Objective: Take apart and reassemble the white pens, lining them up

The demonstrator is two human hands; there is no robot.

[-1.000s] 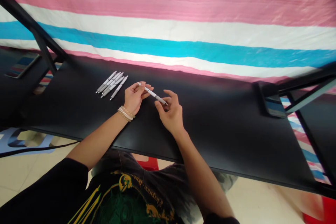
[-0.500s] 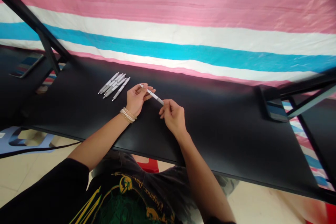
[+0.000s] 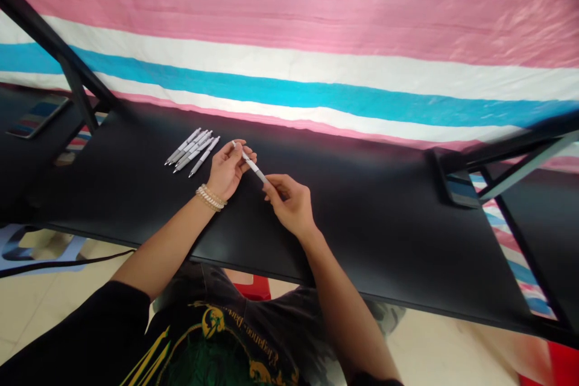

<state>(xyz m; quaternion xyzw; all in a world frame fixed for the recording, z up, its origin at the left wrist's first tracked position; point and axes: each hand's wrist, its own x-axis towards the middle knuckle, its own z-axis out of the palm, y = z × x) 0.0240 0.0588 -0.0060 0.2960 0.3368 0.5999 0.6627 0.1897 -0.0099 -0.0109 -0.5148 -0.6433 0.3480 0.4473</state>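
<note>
A white and grey pen point(image 3: 254, 167) is held between both hands above the black table point(image 3: 371, 223), slanting down to the right. My left hand point(image 3: 228, 167), with beaded bracelets at its wrist, pinches the pen's upper left end between thumb and fingers. The lower right end is gripped by the thumb and fingers of my right hand point(image 3: 289, 200). Left of my left hand, several similar pens point(image 3: 192, 149) lie side by side on the table, all slanting the same way.
Behind the table hangs a pink, white and blue striped sheet point(image 3: 289, 96). Black metal supports stand at the left point(image 3: 79, 87) and right point(image 3: 502, 160) ends. A blue stool point(image 3: 75, 250) and a red stool point(image 3: 256, 287) show below the front edge.
The whole view has shifted slightly. My right hand has moved a little closer to my left hand along the pen, which both hands still hold.
</note>
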